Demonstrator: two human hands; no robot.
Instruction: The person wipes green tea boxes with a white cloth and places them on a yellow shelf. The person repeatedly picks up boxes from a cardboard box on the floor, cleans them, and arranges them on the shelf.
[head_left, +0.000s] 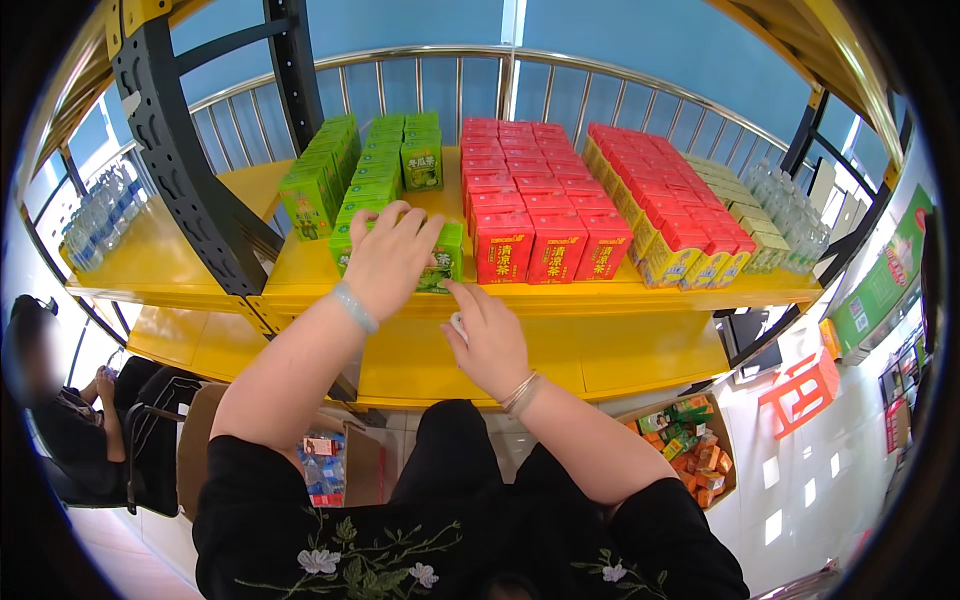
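My left hand (394, 259), with a pale bangle at the wrist, lies over the front green drink cartons on the yellow shelf (360, 300). Its fingers are spread across their tops, and its palm side is hidden, so I cannot tell whether it grips one. Beside it, a front green carton (450, 259) shows partly past the fingers. The index finger of my right hand (487, 330) meets that carton's lower front edge; the other fingers are loosely bent, holding nothing visible. Behind are rows of green cartons (375, 165). Red drink cartons (555, 247) stand in rows just to the right.
Yellow-and-red cartons (675, 259), pale cartons (761, 247) and bottles (806, 232) fill the right. A dark upright post (191, 165) rises at left. Below are an open box of bottles (364, 457) and another of cartons (716, 427). A seated person (90, 435) is at left.
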